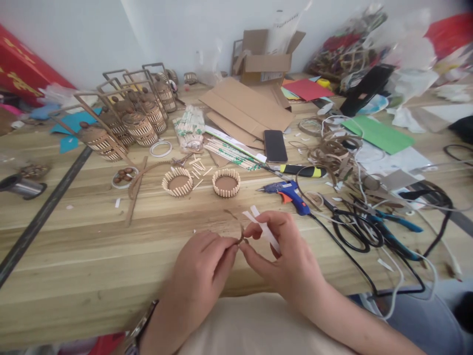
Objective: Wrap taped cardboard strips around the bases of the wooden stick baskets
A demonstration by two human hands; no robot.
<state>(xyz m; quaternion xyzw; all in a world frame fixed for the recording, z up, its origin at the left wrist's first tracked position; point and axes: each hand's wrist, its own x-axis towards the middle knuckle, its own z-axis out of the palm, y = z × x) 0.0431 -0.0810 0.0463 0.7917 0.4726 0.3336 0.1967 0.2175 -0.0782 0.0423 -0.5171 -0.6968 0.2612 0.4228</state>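
My left hand (201, 268) and my right hand (281, 256) meet at the near edge of the wooden table (92, 256). Both are closed, pinching a thin brown cardboard strip (239, 231) that curls up between the fingertips. White paper strips (263, 228) lie across my right hand's fingers. Just beyond the hands stand two small round baskets ringed with wooden sticks (178, 181) (226, 182). A blue hot glue gun (288, 191) lies to the right of them.
Finished stick lanterns on frames (129, 121) stand at the back left. A phone (275, 146), cardboard sheets (247, 108), stick bundles (188, 128), scissors and pliers (369, 227), cables and curled cardboard strips (332, 148) crowd the middle and right. A dish of beads (124, 176) sits left.
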